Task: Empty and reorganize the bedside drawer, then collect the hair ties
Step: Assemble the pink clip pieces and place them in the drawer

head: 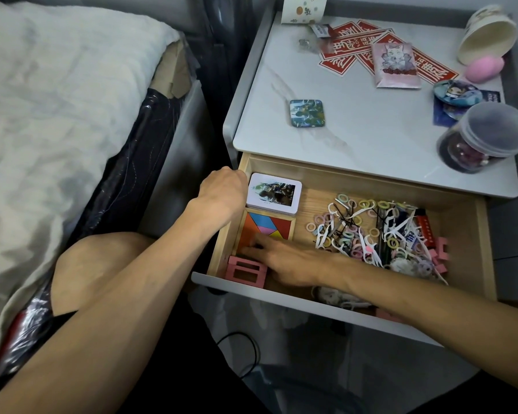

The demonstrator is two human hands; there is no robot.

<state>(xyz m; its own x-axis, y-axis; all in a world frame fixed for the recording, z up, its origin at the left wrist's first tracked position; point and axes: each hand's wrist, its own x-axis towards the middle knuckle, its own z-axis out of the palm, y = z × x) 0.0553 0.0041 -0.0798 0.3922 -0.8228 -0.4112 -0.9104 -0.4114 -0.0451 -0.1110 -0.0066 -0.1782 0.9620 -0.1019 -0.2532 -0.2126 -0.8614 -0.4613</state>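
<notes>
The wooden drawer of the bedside table stands pulled open. At its left lie a white picture tin and, in front of it, a wooden tangram puzzle. My left hand grips the left edge of the tin, fingers curled over the drawer's side. My right hand lies across the near corner of the tangram puzzle, fingers touching its edge. A heap of pastel hair ties, mixed with floss picks and hairpins, fills the drawer's right half.
Pink plastic pieces lie at the drawer's front left and right side. On the tabletop are a square coaster, red cards, a pink packet, badges, a lidded clear jar, a tipped paper cup and a pink sponge. The bed lies left.
</notes>
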